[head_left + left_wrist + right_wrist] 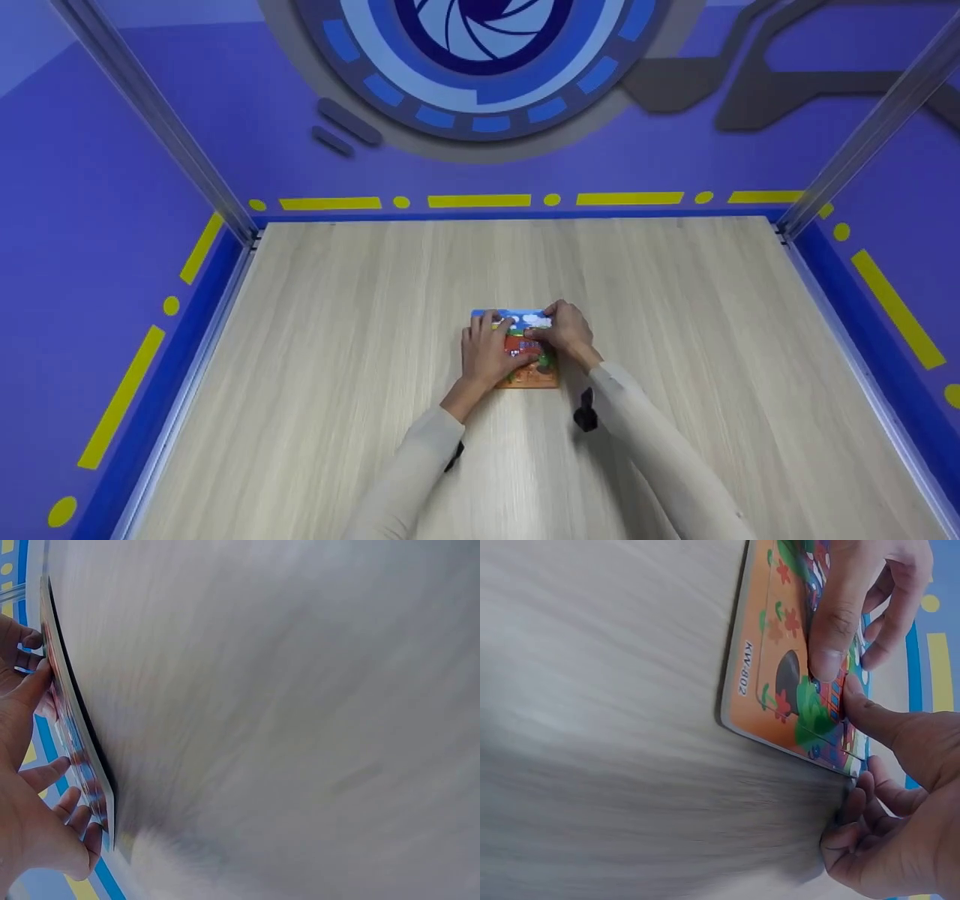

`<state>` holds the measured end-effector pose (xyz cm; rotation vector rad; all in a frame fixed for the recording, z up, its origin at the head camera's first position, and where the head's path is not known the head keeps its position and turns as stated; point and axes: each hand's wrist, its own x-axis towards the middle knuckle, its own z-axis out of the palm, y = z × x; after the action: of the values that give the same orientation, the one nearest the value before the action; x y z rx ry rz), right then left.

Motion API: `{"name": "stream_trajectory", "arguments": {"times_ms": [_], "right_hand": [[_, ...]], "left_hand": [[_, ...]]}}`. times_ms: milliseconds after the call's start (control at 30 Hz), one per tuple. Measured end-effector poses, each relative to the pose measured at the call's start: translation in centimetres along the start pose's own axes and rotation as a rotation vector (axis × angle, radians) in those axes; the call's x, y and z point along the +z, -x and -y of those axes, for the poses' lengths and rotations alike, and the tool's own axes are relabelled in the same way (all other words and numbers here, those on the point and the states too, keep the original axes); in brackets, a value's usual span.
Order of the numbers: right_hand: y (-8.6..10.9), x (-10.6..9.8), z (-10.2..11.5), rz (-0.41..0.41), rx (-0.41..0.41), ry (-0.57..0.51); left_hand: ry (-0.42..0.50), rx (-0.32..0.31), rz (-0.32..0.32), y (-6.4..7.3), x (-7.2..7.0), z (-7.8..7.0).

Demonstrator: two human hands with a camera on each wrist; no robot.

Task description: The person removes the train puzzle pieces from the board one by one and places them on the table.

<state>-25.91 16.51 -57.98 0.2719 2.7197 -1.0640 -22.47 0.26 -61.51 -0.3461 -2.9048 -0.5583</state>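
A: Where's the picture board (523,346)?

B: Flat on the wooden table (360,375), at about five o'clock from the middle of the head view. Blue sky and clouds fill its twelve o'clock end, red shows in the middle, and orange ground lies at six o'clock.

A: Any writing on it?

B: A printed code (745,667), "KW-802", near its five o'clock corner.

A: What's the left hand (487,352) doing?

B: It lies over the board's nine o'clock side, fingers spread wide and touching the face, thumb reaching out towards three.

A: And the right hand (570,334)?

B: At the board's two o'clock side. It holds the edge there, thumb on the face and the other fingers curled in beside the rim. The two thumbs are near each other. I can't tell how far any fingertips reach underneath.

A: What else is around?

B: A light sleeve (660,450) on the right arm, with a black gadget (586,416) by it, at four o'clock from the board. The purple wall (480,180) stands at twelve, with metal posts (161,120) at about ten and two.
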Motion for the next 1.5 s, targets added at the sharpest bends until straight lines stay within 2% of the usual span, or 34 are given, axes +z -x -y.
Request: {"name": "stream_trajectory", "arguments": {"times_ms": [233, 633, 733, 933, 1033, 1233, 1367, 1500], "right_hand": [[0.04, 0.25, 0.06, -0.005, 0.012, -0.060], [-0.04, 0.80, -0.35, -0.014, -0.041, -0.097], [0.07, 0.75, -0.28, -0.019, -0.053, -0.065], [0.49, 0.76, -0.18, -0.095, -0.128, 0.080], [0.63, 0.80, -0.15, -0.121, -0.148, 0.108], [0.70, 0.56, -0.20, -0.186, -0.121, 0.150], [0.66, 0.36, -0.02, -0.172, -0.102, 0.156], [0.86, 0.39, 0.21, -0.154, -0.068, 0.149]], "left_hand": [[0.009, 0.005, -0.018, -0.17, 0.31, 0.20], [0.034, -0.011, -0.034, -0.24, 0.47, 0.53], [0.043, -0.015, -0.031, -0.30, 0.40, 0.50], [0.044, -0.024, -0.003, -0.28, 0.24, 0.48], [0.040, -0.026, -0.011, -0.26, 0.24, 0.48], [0.037, -0.010, -0.044, -0.24, 0.29, 0.34], [0.042, -0.007, -0.052, -0.20, 0.29, 0.23], [0.048, -0.017, -0.026, -0.16, 0.21, 0.07]]}}
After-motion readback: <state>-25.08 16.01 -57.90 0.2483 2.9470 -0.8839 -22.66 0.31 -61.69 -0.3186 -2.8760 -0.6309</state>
